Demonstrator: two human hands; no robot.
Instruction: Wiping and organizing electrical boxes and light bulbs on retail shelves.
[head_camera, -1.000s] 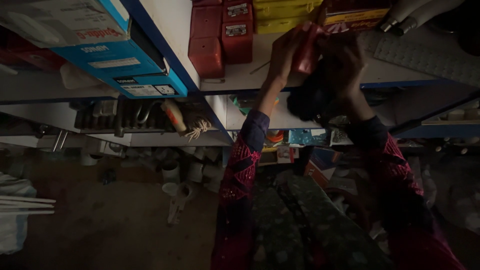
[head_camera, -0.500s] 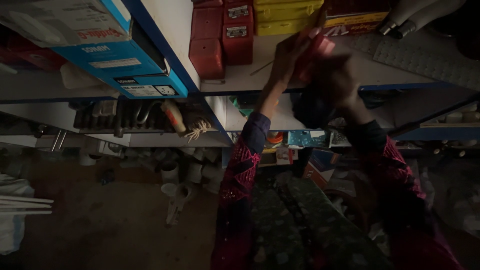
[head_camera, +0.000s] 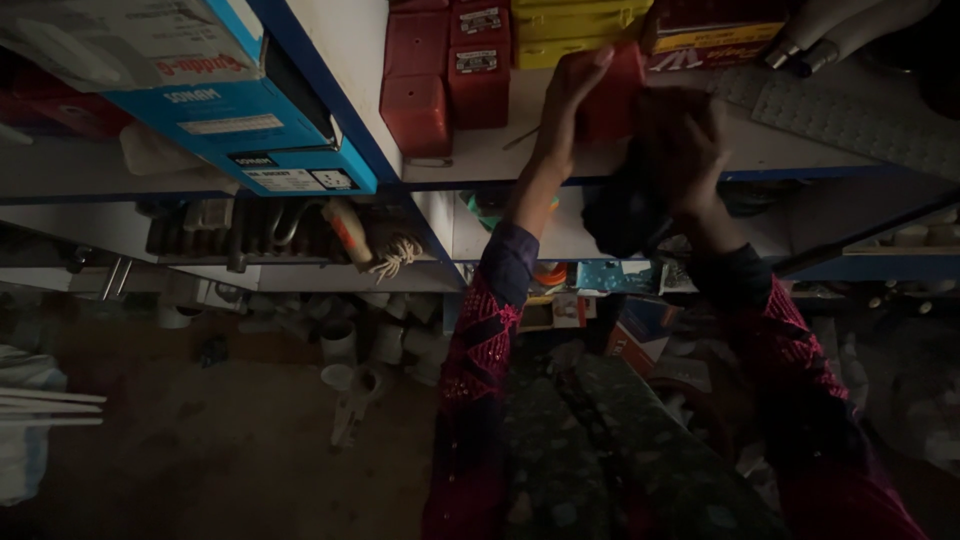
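Since half a second ago both hands have carried the small red box (head_camera: 615, 90) further in over the shelf (head_camera: 480, 160). Left hand (head_camera: 570, 95) clasps its near side, fingers reaching up along the face to steady it. Right hand (head_camera: 680, 140) is curled against the other side, with a dark cloth (head_camera: 625, 215) hanging under the palm; dim light, grip there unclear. Box sits at the shelf's front edge, beside the stacked red boxes (head_camera: 445, 70) and under the yellow boxes (head_camera: 570, 25), like kept with like.
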